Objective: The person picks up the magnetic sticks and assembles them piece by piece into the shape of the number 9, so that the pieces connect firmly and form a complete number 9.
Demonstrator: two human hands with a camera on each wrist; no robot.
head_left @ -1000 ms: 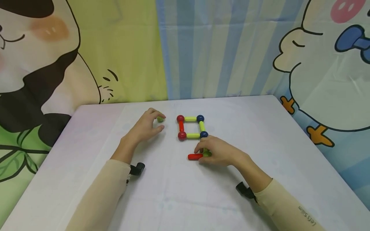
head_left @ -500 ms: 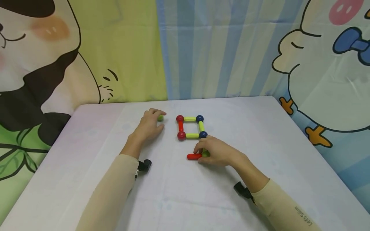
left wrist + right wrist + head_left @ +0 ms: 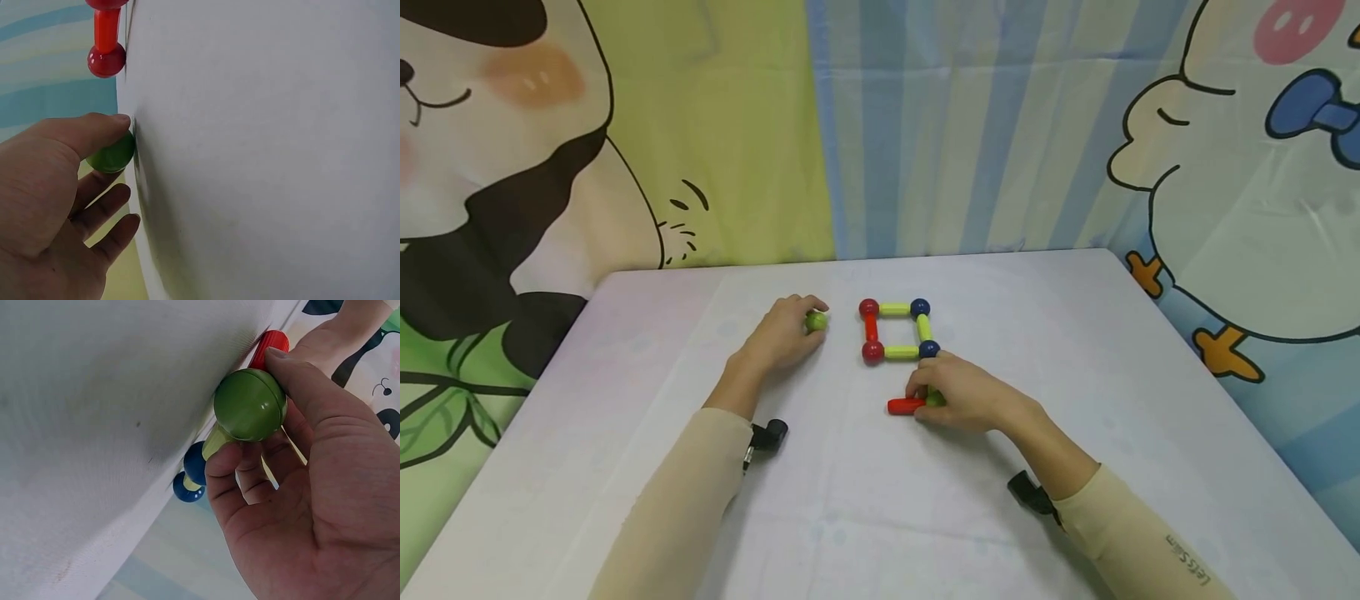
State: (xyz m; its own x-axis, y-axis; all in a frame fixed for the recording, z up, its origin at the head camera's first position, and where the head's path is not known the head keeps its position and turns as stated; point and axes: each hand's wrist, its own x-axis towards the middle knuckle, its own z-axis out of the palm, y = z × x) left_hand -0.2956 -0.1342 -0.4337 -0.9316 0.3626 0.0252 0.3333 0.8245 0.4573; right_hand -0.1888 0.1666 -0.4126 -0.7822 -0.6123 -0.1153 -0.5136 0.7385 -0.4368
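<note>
My left hand holds a green ball between thumb and fingers, left of a square of magnetic balls and rods. In the left wrist view, the thumb lies over the green ball, with the other fingers spread below. With my right hand I pinch another green ball near the square's front right corner. From this ball a red rod points left. A yellow-green rod runs between it and the blue corner ball, partly hidden by the fingers.
The square has two red balls on its left and two blue ones on its right, joined by yellow-green rods and one red rod. Everything lies on a white-covered table, with a printed curtain behind it.
The left hand has come slightly nearer the front of the table with its green ball, which now shows more fully. The right hand and the square stay almost where they were.
</note>
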